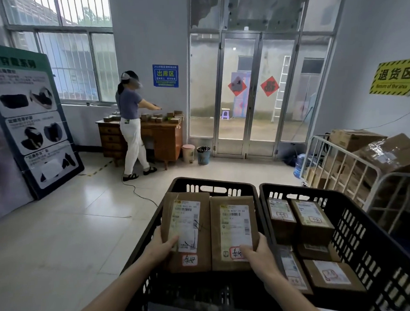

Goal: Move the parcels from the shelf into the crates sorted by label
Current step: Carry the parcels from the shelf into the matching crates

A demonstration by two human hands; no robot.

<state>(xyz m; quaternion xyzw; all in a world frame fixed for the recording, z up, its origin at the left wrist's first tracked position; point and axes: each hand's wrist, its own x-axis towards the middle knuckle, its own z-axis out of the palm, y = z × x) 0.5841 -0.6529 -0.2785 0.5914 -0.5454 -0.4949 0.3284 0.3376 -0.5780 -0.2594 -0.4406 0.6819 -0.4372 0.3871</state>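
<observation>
left hand (162, 246) + right hand (258, 251) grip parcels (203, 248) | cart (339, 164) right — person (129, 111) ahead

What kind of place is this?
Likely a small parcel sorting depot: labelled cardboard parcels sit in black plastic crates, a yellow wall sign marks a returns area, and a metal cart holds more boxes.

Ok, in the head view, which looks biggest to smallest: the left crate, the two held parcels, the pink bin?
1. left crate
2. left parcel and right parcel, which look alike
3. pink bin, but it's far away, so unsure
</observation>
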